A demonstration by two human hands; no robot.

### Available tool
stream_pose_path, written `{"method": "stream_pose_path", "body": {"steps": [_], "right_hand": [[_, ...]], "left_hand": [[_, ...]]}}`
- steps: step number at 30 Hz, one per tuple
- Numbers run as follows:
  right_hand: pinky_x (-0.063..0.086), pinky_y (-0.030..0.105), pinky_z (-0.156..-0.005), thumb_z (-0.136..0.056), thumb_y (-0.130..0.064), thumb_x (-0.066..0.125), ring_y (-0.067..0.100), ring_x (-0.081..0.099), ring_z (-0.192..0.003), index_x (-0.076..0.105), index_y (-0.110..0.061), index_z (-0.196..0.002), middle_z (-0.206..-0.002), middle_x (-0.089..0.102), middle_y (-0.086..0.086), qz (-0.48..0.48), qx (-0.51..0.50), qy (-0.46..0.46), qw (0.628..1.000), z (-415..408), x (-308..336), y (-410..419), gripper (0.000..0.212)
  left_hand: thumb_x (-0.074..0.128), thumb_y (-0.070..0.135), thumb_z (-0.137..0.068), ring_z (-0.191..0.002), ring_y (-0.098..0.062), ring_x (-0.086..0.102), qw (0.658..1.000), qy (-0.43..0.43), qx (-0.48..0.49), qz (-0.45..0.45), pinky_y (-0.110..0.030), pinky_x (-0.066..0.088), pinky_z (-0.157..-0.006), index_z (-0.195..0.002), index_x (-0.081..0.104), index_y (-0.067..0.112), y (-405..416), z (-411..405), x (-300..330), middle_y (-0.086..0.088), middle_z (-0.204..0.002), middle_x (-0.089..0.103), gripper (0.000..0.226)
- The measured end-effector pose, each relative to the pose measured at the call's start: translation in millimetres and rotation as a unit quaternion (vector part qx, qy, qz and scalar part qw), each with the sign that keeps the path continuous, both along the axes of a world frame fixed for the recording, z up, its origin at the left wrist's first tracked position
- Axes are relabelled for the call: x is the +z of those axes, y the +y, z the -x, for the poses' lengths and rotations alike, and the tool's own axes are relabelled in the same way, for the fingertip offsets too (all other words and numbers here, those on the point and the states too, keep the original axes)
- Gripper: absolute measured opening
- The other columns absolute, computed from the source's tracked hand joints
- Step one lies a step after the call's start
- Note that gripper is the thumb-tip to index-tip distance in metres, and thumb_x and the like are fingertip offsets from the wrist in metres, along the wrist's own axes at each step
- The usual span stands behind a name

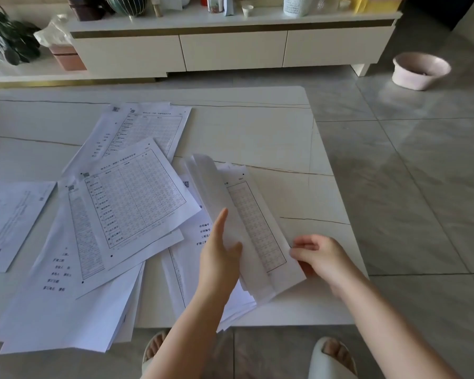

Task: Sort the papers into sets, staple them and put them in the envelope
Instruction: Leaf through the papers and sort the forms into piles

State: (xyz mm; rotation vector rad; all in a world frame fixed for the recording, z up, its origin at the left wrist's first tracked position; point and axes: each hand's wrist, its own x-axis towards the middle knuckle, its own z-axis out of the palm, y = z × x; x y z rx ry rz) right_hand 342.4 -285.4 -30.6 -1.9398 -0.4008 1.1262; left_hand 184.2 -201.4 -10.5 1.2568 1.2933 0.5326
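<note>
A pale stone counter [257, 127] is strewn with papers [126, 203]. A sheaf [246, 214] is steadied by the flat, spread left hand [219, 258] and pinched at its edge by the right hand [318, 255]. Sorting is in hand; matching sheets must be gathered next. No stapler or envelope is visible.

Take the pale marble-patterned table [271, 127] as your landmark. On its left part lies a spread of white printed sheets [132, 203], overlapping one another, with one white printed sheet [11, 220] apart at the table's far left edge. Nearer the table's right front corner, your left hand [220, 258] and right hand [318, 255] hold a sheaf of white table-printed pages [246, 220] between them. Behind the table stands a long cream drawer cabinet [230, 47]; right of the table, on the floor, sits a pale round basin [420, 71].
</note>
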Motion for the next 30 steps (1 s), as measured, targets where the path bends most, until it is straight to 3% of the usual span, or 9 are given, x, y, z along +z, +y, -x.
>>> {"method": "stream_pose_path", "body": {"steps": [3,5,8,11,15,19,22,26,30], "right_hand": [[0.047,0.024,-0.065,-0.079,-0.013,0.076,0.016,0.063,-0.077,0.064,-0.013,-0.099,-0.091,0.066,0.003,-0.010,0.027,-0.016,0.999,6,1,1,0.024],[0.042,0.022,-0.060,-0.075,-0.023,0.079,0.009,0.058,-0.069,0.061,-0.020,-0.086,-0.080,0.063,-0.005,0.015,0.085,-0.102,0.991,10,3,0,0.021],[0.037,0.024,-0.058,-0.078,-0.031,0.075,0.004,0.049,-0.065,0.052,-0.028,-0.078,-0.069,0.052,-0.013,0.062,0.166,-0.256,0.950,15,7,-2,0.023],[0.038,0.026,-0.059,-0.085,-0.030,0.067,0.010,0.050,-0.067,0.051,-0.029,-0.075,-0.066,0.052,-0.013,0.048,0.192,-0.309,0.930,15,9,-3,0.019],[0.054,0.032,-0.052,-0.092,-0.015,0.056,0.019,0.059,-0.071,0.059,-0.016,-0.084,-0.078,0.065,-0.002,-0.015,0.119,-0.222,0.968,9,11,-2,0.009],[0.043,0.023,-0.039,-0.092,-0.010,0.055,0.011,0.055,-0.046,0.065,-0.021,-0.083,-0.079,0.070,0.000,-0.039,0.066,-0.233,0.970,-5,13,-2,0.018],[0.037,0.024,-0.041,-0.093,-0.010,0.054,0.025,0.054,-0.042,0.065,-0.019,-0.081,-0.072,0.068,0.004,-0.064,0.012,-0.223,0.973,-22,13,-4,0.019],[0.029,0.016,-0.034,-0.095,-0.009,0.052,0.007,0.042,-0.035,0.064,-0.016,-0.091,-0.071,0.060,0.000,-0.073,-0.067,-0.142,0.985,-36,22,-5,0.015],[0.026,0.014,-0.031,-0.093,-0.003,0.054,0.008,0.039,-0.039,0.060,-0.011,-0.103,-0.067,0.053,0.004,-0.089,-0.129,-0.110,0.981,-63,39,10,0.014]], "left_hand": [[0.046,0.001,-0.095,-0.092,-0.017,0.061,1.000,0.018,-0.009,0.011,-0.030,0.053,-0.076,-0.120,0.054,0.041,-1,-1,-2,0.009,-0.107,0.059,0.048],[0.045,0.003,-0.096,-0.084,-0.013,0.062,1.000,0.023,-0.002,0.016,-0.027,0.054,-0.070,-0.118,0.058,0.035,-1,-1,-1,0.013,-0.098,0.059,0.041],[0.044,0.003,-0.096,-0.077,-0.009,0.060,1.000,0.024,0.002,0.020,-0.024,0.053,-0.063,-0.114,0.059,0.032,1,0,1,0.015,-0.093,0.057,0.038],[0.042,0.002,-0.096,-0.083,-0.012,0.061,0.999,0.033,-0.002,0.014,-0.023,0.050,-0.066,-0.117,0.060,0.030,2,3,3,0.010,-0.099,0.059,0.040],[0.039,0.002,-0.094,-0.097,-0.019,0.060,0.999,0.052,-0.014,-0.002,-0.028,0.051,-0.078,-0.122,0.061,0.027,3,6,6,0.001,-0.117,0.057,0.043],[0.039,0.002,-0.092,-0.104,-0.023,0.058,0.997,0.070,-0.021,-0.033,-0.038,0.051,-0.094,-0.124,0.061,0.025,6,10,8,-0.001,-0.120,0.056,0.045],[0.038,0.001,-0.092,-0.103,-0.020,0.057,0.995,0.074,-0.031,-0.059,-0.028,0.048,-0.085,-0.125,0.061,0.023,10,13,9,0.001,-0.119,0.054,0.046],[0.036,0.001,-0.093,-0.098,-0.018,0.055,0.992,0.085,-0.039,-0.084,-0.024,0.044,-0.077,-0.129,0.058,0.021,14,18,10,0.002,-0.115,0.049,0.046],[0.037,0.003,-0.093,-0.092,-0.018,0.057,0.989,0.100,-0.039,-0.099,-0.020,0.040,-0.064,-0.130,0.057,0.022,19,22,12,0.000,-0.114,0.053,0.046]]}}
